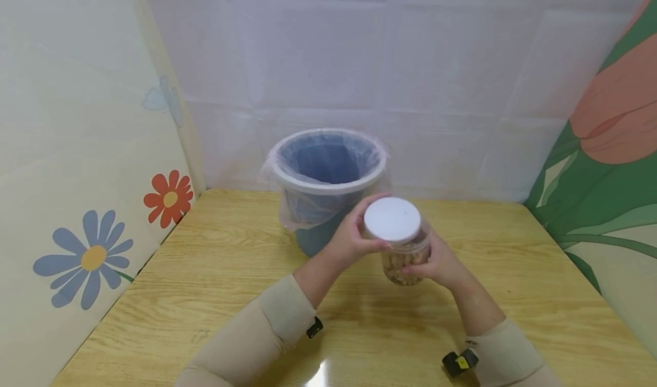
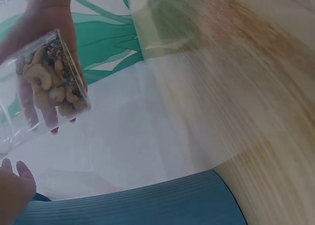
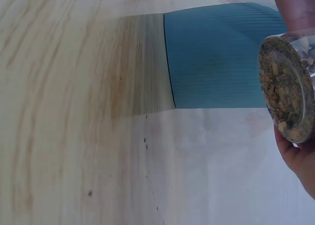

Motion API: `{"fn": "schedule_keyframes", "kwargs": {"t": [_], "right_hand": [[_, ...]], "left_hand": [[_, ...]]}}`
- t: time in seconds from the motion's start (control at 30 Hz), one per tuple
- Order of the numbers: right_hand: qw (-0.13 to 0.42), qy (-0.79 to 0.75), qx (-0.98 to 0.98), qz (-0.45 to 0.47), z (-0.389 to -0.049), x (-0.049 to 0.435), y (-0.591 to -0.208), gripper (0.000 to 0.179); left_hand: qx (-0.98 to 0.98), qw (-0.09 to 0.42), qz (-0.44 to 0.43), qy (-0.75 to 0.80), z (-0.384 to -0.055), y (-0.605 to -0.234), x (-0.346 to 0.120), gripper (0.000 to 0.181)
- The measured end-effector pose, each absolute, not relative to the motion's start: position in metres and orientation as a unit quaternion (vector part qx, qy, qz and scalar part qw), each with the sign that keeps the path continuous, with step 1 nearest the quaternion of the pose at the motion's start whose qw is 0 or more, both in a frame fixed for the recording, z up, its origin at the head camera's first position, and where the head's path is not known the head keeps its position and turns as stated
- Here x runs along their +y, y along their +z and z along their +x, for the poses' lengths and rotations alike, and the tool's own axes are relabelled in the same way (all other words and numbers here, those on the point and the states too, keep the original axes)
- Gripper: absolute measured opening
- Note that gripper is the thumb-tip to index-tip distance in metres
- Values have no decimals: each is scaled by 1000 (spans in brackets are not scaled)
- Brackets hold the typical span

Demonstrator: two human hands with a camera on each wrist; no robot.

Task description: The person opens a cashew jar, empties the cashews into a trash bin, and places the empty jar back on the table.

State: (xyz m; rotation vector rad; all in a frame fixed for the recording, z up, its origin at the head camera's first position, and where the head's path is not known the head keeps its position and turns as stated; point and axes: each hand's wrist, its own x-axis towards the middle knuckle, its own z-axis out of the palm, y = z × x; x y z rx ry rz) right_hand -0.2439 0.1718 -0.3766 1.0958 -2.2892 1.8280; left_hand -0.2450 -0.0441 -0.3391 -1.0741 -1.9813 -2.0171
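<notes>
Pinching the white lid (image 1: 392, 219), the left hand (image 1: 351, 236) works near the blue bin (image 1: 328, 188). The right hand (image 1: 442, 264) grips the clear jar (image 1: 402, 270) above the table (image 1: 231, 250). The lid looks loose already; cashews (image 2: 44, 80) inside seem left to deal with.

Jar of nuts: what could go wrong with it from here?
The white lid sits off-centre over the jar, so it might slip from the left fingers. The jar is held above the table in the right fingers, so a loose grip could drop it. If it tips, nuts might spill, perhaps into the nearby bin.
</notes>
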Motion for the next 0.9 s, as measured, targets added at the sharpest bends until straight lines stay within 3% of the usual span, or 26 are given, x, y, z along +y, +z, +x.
{"fn": "schedule_keyframes", "kwargs": {"t": [0.43, 0.9], "right_hand": [[25, 586, -742, 324, -248, 182, -379, 81], [66, 556, -769, 307, -250, 189, -379, 82]], "left_hand": [[-655, 30, -347, -671, -235, -351, -63, 109], [-654, 14, -349, -671, -225, -370, -80, 96]]}}
